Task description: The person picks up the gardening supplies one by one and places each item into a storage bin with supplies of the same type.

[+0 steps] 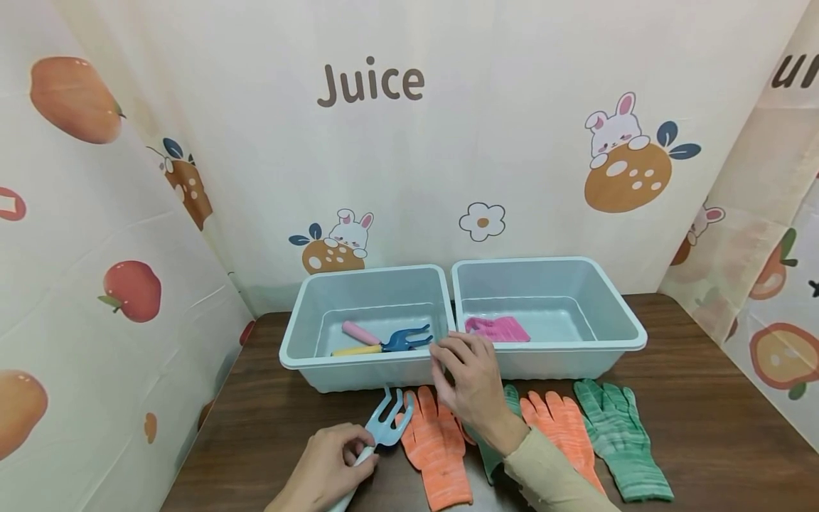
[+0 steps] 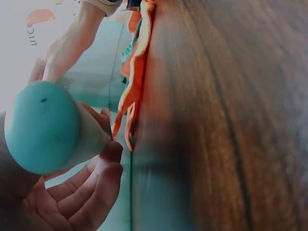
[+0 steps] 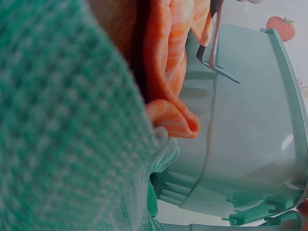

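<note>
My left hand (image 1: pixel 329 459) grips the pale handle of a light blue garden hand fork (image 1: pixel 385 427), prongs pointing away from me toward the left bin. In the left wrist view the handle's rounded teal end (image 2: pixel 43 127) faces the camera. The right hand (image 1: pixel 470 380) hovers by the front rims where the two bins meet, fingers bent loosely, with nothing seen in them. Below it lie an orange glove (image 1: pixel 438 448), a partly hidden green glove (image 1: pixel 493 455), another orange glove (image 1: pixel 559 434) and a green glove (image 1: pixel 623 444).
The left bin (image 1: pixel 358 361) holds a blue hand fork (image 1: pixel 403 340) with a yellow handle and a pink handle (image 1: pixel 360 333). A pink cloth piece (image 1: pixel 502 328) lies in the right bin (image 1: pixel 569 346). Behind the bins hangs a printed curtain (image 1: pixel 512 142).
</note>
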Motion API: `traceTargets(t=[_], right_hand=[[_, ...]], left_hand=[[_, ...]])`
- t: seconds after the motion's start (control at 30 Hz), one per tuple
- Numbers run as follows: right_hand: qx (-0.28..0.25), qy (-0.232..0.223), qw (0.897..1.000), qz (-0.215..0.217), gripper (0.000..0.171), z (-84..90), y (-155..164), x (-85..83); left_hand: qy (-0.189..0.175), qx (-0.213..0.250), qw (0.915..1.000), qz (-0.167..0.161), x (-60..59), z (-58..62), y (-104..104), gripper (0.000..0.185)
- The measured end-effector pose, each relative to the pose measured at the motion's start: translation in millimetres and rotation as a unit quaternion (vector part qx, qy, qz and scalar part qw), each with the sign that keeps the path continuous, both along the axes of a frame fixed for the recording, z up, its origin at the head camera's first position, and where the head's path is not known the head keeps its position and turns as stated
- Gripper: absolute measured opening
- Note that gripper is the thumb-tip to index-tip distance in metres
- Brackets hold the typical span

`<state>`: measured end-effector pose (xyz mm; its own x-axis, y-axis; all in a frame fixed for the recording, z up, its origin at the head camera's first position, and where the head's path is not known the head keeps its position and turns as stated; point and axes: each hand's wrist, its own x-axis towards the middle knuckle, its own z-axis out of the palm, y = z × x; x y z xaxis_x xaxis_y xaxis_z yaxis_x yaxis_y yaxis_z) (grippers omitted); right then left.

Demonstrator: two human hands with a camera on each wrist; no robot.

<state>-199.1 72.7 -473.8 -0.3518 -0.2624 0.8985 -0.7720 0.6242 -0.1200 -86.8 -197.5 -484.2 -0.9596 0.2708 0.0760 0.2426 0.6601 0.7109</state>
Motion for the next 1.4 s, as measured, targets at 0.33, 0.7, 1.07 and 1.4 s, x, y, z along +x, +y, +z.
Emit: traceTargets(t=[0.33,0.7,1.07,1.4], right_hand=[[0.0,-0.002,1.0,0.001,0.033,0.5,0.2,0.0],[0.001,-0.007,1.0,-0.002,0.035,-0.3,1.7,1.8],[-0.001,-0.002,1.0,0.002,0.033,0.4,0.9,1.1],[-0.003,0.002,1.0,0.001,0.034,0.7,-0.3,1.0]], left_hand=[[-0.007,0.016,0.9998,0.001,0.3,1.9,0.3,0.01],[-0.007,0.024,0.9997,-0.002,4.4,6.1,-2.0,0.012],[0.023,0.034,0.999,-0.015,7.9,9.3,-0.7,0.012],[0.053,0.028,0.9979,-0.021,10.9,15.1,-0.9,0.01]])
